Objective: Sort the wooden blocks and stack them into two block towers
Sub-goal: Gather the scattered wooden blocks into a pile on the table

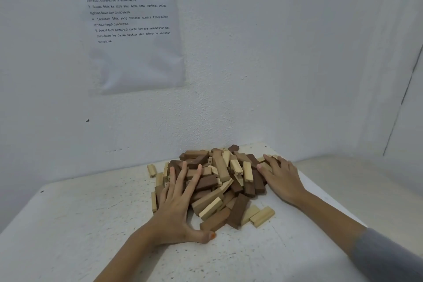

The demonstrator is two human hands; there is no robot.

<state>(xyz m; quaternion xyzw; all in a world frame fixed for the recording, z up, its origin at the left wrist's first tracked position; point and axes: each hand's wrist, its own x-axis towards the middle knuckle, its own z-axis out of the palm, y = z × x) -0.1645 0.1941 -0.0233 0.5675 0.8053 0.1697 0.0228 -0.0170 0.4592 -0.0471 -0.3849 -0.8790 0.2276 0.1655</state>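
Pile: wooden blocks (220, 176) in light, tan and dark brown lie jumbled in one heap at the far edge of the surface (91, 224), close to the wall (274, 75).
Left: left hand (176, 204) lies flat on the heap's left side, fingers (183, 176) straight and spread, gripping nothing.
Right: right hand (281, 178) rests against the heap's right side, fingers extended, gripping nothing.
Stray: light block (151, 170) sits just left of the heap.
Above: printed sheet (132, 30) hangs on the wall.

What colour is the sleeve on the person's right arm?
Grey. The sleeve shows in the head view, at the lower right.
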